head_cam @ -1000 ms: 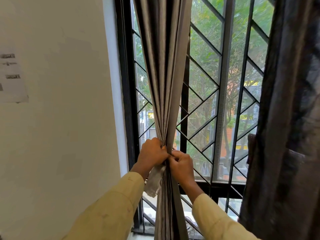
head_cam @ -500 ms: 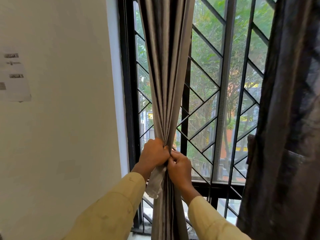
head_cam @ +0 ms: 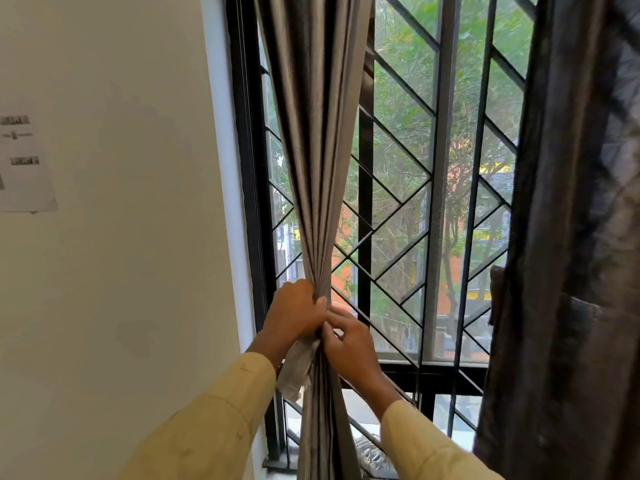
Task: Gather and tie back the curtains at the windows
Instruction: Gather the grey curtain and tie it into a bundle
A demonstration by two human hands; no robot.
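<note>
A grey pleated curtain [head_cam: 317, 150] hangs gathered into a narrow bundle in front of the barred window. My left hand [head_cam: 294, 315] grips the bundle at its narrowest point. A pale grey tie-back strip [head_cam: 296, 368] hangs down from under that hand, left of the folds. My right hand [head_cam: 349, 341] is on the right side of the bundle just below, its fingers partly spread and its fingertips pinching at the fabric or strip beside my left thumb. A second, darker curtain [head_cam: 571, 237] hangs loose at the right.
A cream wall [head_cam: 121, 237] fills the left, with a printed sheet [head_cam: 24, 164] stuck on it. The black window frame [head_cam: 247, 168] and diagonal metal grille [head_cam: 398, 220] stand right behind the curtain. Trees and buildings show outside.
My right hand has loosened from a closed grip and its fingers have spread, sliding slightly down and right. My left hand keeps its hold on the bundle.
</note>
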